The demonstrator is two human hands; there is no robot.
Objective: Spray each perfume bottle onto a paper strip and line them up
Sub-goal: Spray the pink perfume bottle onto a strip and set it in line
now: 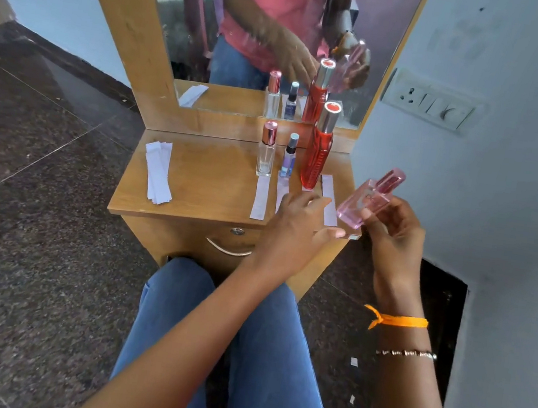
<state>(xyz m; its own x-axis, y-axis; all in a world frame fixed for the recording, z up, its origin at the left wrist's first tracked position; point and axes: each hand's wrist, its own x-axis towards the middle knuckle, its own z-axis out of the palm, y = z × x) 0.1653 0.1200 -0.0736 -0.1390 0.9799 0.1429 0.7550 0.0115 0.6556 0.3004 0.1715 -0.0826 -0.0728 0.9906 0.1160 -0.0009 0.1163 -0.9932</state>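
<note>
Pink bottle (367,198) in right hand (395,228)

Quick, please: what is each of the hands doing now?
Left hand: open, holding nothing, over the paper strips.
Right hand: closed on the pink perfume bottle.

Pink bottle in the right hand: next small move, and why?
Probably set the pink bottle upright behind the rightmost strip. The right hand holds it tilted and capped; the clear, blue and red bottles already stand behind their strips, and this one has none.
</note>
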